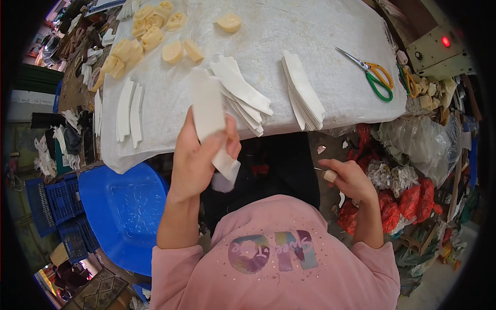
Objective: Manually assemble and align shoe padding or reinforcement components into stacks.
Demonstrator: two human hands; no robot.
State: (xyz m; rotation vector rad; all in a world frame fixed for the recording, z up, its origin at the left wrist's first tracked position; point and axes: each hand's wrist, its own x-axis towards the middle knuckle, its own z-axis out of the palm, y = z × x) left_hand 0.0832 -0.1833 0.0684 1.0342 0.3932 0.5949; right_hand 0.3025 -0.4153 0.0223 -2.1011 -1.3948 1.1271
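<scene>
Left hand [195, 151] grips a white strip [210, 106] near the table edge [356, 120]; right hand [355, 180], clear, pinches something thin [318, 169].

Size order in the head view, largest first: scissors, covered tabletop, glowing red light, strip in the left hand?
1. Covered tabletop
2. White strip in the left hand, perhaps enlarged by nearness
3. Scissors
4. Red light

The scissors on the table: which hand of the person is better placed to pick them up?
Probably the right hand: it is nearer the scissors, which lie toward the right, and the left hand is gripping a white strip. However, the right may hold something thin, too small to identify.
</scene>
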